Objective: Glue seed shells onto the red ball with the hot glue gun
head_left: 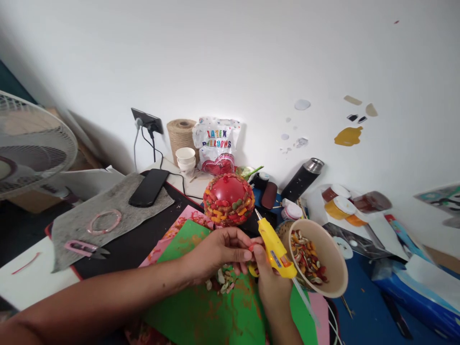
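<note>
The right hand [272, 286] gripped the glue gun [276, 250], nozzle tipped up toward the balloon [228, 191] just behind it, while the left hand [219, 251] pinched a red piece [251, 247] right against the gun, above the green sheet [201, 311] on the bench [32, 282], with the bowl [336, 268] just alongside.

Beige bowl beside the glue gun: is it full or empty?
Partly full. Coloured pieces cover the bottom of the beige bowl, beside the glue gun in the right hand; its upper wall is bare to the rim.
</note>
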A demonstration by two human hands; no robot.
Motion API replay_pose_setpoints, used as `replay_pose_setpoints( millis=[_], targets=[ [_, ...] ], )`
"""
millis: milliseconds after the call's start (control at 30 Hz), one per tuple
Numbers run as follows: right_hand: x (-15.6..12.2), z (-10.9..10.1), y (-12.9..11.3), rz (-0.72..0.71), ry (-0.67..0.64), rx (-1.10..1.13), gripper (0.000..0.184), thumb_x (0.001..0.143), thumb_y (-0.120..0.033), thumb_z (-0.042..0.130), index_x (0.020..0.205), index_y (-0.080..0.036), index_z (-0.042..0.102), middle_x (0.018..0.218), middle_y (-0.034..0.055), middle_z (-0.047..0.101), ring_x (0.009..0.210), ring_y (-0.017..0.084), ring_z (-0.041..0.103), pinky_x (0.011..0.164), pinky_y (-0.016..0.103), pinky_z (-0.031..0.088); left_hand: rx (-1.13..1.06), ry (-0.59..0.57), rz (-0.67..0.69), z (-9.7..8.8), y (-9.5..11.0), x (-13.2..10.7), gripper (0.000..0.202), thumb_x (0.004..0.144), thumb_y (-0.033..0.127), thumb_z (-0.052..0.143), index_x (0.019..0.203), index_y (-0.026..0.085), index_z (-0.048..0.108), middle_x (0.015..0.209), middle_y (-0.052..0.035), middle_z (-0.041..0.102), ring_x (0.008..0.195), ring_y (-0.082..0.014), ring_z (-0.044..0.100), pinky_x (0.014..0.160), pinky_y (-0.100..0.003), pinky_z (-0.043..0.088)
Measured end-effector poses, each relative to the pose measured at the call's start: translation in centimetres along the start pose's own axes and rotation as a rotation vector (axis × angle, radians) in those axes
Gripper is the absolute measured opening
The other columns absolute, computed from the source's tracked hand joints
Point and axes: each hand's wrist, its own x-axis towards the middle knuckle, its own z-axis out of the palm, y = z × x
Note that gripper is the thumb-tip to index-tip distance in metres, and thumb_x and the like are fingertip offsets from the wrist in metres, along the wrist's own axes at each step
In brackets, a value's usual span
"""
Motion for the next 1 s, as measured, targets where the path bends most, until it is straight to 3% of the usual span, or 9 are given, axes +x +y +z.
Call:
replay_pose_setpoints(
  millis=[233,467,667,833,1000],
  targets=[
    [0.5,-0.3,-1.5,-0.034,0.037,0.144,0.063,0.087,-0.083,0.074,0.080,-0.020,0.076,0.056,-0.0016,0.061,0.050,0.016,0.059,0.051,0.027,0.051,-0.109,0.052,0.097,-0.1,2.1,-0.6,0.047,0.071,0.035,0.107,0.101,0.013,0.078,0.086,-0.0056,0.082,0.059,-0.0123,0.074,0.056,-0.020,0.058],
    [0.0,-0.3,-1.7,-0.044,-0.100,0.188,0.066,0.092,-0.083,0.068,0.079,-0.020,0.076,0.059,0.0001,0.061,0.049,0.014,0.053,0.047,0.025,0.044,-0.012,0.093,0.191,-0.9,4.0,-0.6,0.040,0.078,0.033,0.103,0.100,0.011,0.077,0.102,-0.0122,0.085,0.071,-0.0172,0.081,0.060,-0.021,0.062],
    [-0.2,-0.2,-2.0,-0.035,-0.144,0.206,0.072,0.090,-0.089,0.064,0.079,-0.019,0.078,0.061,0.0021,0.065,0.052,0.016,0.058,0.050,0.026,0.048,0.143,0.058,0.304,-0.6,3.8,-1.4,0.030,0.084,0.031,0.098,0.097,0.014,0.077,0.095,-0.0081,0.084,0.075,-0.0170,0.079,0.063,-0.021,0.061],
    [-0.1,0.0,-2.1,0.021,-0.100,0.241,0.077,0.087,-0.093,0.062,0.085,-0.018,0.081,0.067,0.0055,0.071,0.057,0.019,0.063,0.053,0.030,0.052,0.305,-0.038,0.365,0.6,3.1,-2.9,0.018,0.092,0.026,0.090,0.102,0.016,0.079,0.112,-0.0118,0.086,0.106,-0.0256,0.082,0.091,-0.033,0.065],
    [0.0,-0.1,-1.3,0.005,-0.103,0.231,0.076,0.092,-0.090,0.059,0.092,-0.018,0.083,0.079,0.0095,0.078,0.067,0.023,0.069,0.061,0.034,0.057,0.414,-0.071,0.372,1.4,2.9,-3.6,0.014,0.096,0.026,0.086,0.104,0.018,0.078,0.127,-0.0154,0.084,0.135,-0.0341,0.073,0.103,-0.042,0.063]
  ],
)
